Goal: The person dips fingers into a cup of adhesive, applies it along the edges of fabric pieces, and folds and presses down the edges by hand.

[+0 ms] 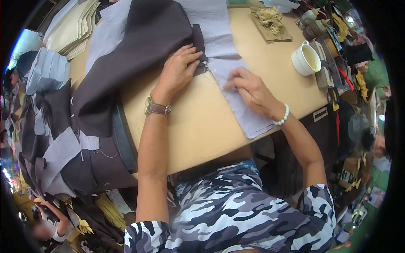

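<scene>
My left hand [180, 69] lies on the dark brown fabric [147, 38], its fingers stretched out near a narrow flap at the fabric's edge. The dark fabric drapes over the table toward the left. A pale lilac cloth [217, 42] runs beneath and beside it, reaching down to the table's front edge. Over this cloth is my right hand [249, 90], its fingers curled and pinched together. Whatever is between those fingertips, if anything, is too small to make out. Small white frayed bits show at the cloth's edge between the two hands.
On the tan table [185, 130] stand a white cup [306, 60] and a brown piece with yellowish clumps [272, 23]. Bottles [307, 19] and scissors [333, 97] are at the right. Paper sheets [74, 27] and dark cloth pieces [101, 164] lie left. Another person [52, 223] is lower left.
</scene>
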A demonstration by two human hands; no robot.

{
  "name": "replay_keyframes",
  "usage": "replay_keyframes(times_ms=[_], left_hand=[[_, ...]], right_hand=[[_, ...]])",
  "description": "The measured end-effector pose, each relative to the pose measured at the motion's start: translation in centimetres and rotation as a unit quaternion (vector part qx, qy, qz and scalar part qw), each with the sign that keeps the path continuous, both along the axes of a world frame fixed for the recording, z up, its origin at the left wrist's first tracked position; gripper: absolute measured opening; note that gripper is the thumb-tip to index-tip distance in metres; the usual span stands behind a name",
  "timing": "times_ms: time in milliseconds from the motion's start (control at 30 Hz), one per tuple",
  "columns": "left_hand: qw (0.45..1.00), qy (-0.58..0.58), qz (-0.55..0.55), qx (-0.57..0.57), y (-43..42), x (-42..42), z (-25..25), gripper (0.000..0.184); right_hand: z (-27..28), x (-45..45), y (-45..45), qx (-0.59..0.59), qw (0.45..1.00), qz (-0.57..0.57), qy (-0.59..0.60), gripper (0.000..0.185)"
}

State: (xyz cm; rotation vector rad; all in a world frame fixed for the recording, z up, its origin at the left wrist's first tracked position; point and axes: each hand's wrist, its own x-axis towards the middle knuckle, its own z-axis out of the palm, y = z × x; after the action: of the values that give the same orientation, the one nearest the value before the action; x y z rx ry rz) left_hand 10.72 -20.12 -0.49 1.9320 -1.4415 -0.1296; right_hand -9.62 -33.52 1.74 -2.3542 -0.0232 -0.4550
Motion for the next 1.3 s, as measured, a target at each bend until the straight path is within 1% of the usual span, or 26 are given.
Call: replay_keyframes(times_ms=[133, 233, 333, 433, 533, 633, 733, 833, 933, 1033, 1133, 1233, 1300], left_hand=[[1.0, -0.007, -0.006, -0.006, 0.0, 0.2, -0.2, 0.028], [1.0, -0.013, -0.004, -0.005, 0.0, 0.2, -0.1, 0.028], [1.0, -0.008, -0.003, -0.002, 0.0, 0.2, -0.2, 0.028], [1.0, -0.016, -0.003, -0.003, 0.0, 0.3, -0.4, 0.028], [1.0, -0.009, 0.002, 0.001, 0.0, 0.2, -0.3, 0.028], [1.0, -0.008, 0.0, -0.006, -0.1, 0.3, -0.5, 0.028], [1.0, -0.01, -0.005, -0.006, 0.1, 0.4, -0.4, 0.028], [1.0, -0.015, -0.007, -0.009, 0.1, 0.4, -0.4, 0.028], [1.0, -0.015, -0.008, -0.005, 0.1, 0.4, -0.3, 0.028], [1.0, -0.001, -0.005, -0.007, 0.1, 0.4, -0.5, 0.028], [1.0, -0.012, 0.0, -0.002, 0.1, 0.3, -0.2, 0.027], [1.0, 0.009, 0.0, -0.003, -0.1, 0.3, -0.4, 0.028], [1.0, 0.003, 0.001, 0.0, -0.1, 0.3, -0.4, 0.028]], right_hand=[[-0.7, 2.4, 0.3, -0.034, 0.998, -0.034, -0.033, 0.026], [-1.4, 2.0, 0.0, -0.101, 0.994, -0.01, -0.043, 0.025], [-0.9, -0.6, 1.0, -0.178, 0.983, -0.006, -0.048, 0.025], [-0.1, -3.1, 1.8, -0.217, 0.976, 0.017, -0.019, 0.028], [0.4, -3.5, 1.4, -0.148, 0.988, 0.025, -0.026, 0.03], [0.6, -1.1, 1.0, -0.082, 0.996, -0.028, 0.009, 0.034], [0.0, 1.2, 1.3, -0.139, 0.989, -0.046, -0.016, 0.033], [-0.2, 1.4, 1.3, -0.197, 0.98, -0.031, -0.009, 0.033], [-0.1, -0.4, 1.6, -0.201, 0.979, -0.001, -0.016, 0.031], [0.5, -3.0, 2.6, -0.191, 0.982, 0.006, 0.005, 0.031], [0.9, -4.1, 2.3, -0.123, 0.992, 0.033, 0.021, 0.031], [1.2, -2.9, 2.0, -0.047, 0.997, -0.007, 0.065, 0.032], [0.8, -2.1, 2.5, -0.079, 0.995, -0.037, 0.055, 0.03]])
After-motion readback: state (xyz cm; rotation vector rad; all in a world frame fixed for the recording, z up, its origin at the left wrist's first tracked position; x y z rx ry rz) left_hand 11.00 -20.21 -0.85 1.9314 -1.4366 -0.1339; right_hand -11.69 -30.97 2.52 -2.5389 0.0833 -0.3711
